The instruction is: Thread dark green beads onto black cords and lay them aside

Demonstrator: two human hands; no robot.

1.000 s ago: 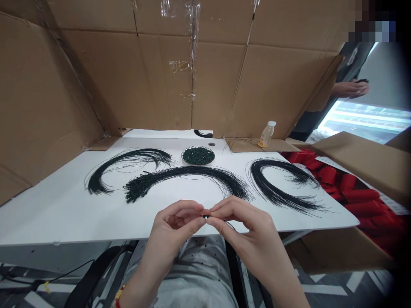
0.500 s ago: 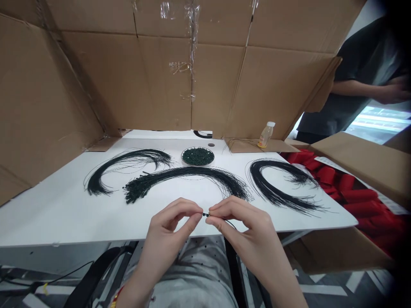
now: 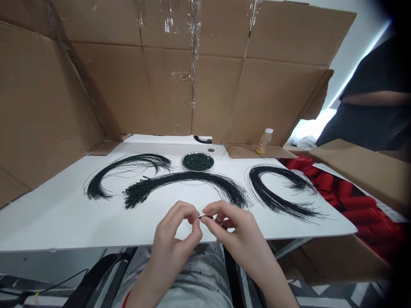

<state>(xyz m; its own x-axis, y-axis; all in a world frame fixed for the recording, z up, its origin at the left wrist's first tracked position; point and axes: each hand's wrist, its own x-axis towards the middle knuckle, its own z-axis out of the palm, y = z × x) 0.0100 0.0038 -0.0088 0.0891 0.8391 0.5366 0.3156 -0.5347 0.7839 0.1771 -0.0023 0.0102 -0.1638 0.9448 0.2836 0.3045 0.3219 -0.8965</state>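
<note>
Over the table's front edge, my right hand (image 3: pixel 236 224) pinches a thin black cord (image 3: pixel 218 222) between thumb and fingertips. A small dark end of the cord pokes out towards my left hand (image 3: pixel 180 231). The left thumb and index finger are curled together right at that end; what lies between them is too small to make out. Just beyond my hands, a long bundle of black cords (image 3: pixel 192 176) arches across the table, with a thick cluster of small dark pieces (image 3: pixel 136 194) at its left end. Behind it stands a round dish (image 3: pixel 197 162) of small dark green pieces.
Curved bundles of black cords lie left (image 3: pixel 102 179) and right (image 3: pixel 266 192) on the white table (image 3: pixel 64 222). Cardboard walls (image 3: pixel 160 85) enclose the back and left. A small bottle (image 3: pixel 265 141) stands back right, near a box of red rolls (image 3: pixel 356 201). Another person (image 3: pixel 372 98) stands beyond.
My hands have shifted slightly left, and the left fingers have curled in closer around the cord's end. The view has tilted up a little. The other person has moved.
</note>
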